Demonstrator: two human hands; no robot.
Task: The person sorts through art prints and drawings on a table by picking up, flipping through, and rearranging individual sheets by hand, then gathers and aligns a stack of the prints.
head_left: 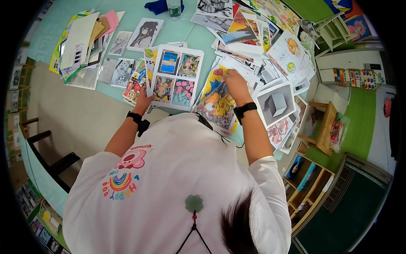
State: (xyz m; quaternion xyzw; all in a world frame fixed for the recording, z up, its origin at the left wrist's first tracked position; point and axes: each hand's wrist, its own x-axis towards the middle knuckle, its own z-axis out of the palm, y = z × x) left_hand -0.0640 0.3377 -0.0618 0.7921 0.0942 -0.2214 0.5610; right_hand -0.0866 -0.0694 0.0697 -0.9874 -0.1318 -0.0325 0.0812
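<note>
On the pale green table, a white sheet with four colourful pictures (174, 77) lies on top of other papers in front of me. My left hand (144, 100) is at its lower left edge, fingers closed on the paper edge. A small stack of bright red and yellow prints (134, 84) lies just beside that hand. To the right, my right hand (238, 87) has its fingers bent together at the upper part of a yellow cartoon print (218, 103). The print slants toward my body, and the hand and wrist cover part of it.
Messy piles of drawings and prints (270, 55) cover the right side, with a grey cube drawing (275, 104) near my right forearm. Folders and papers (80, 46) are stacked at the left. A water bottle (174, 9) stands at the far edge. A dark chair (53, 156) is at lower left.
</note>
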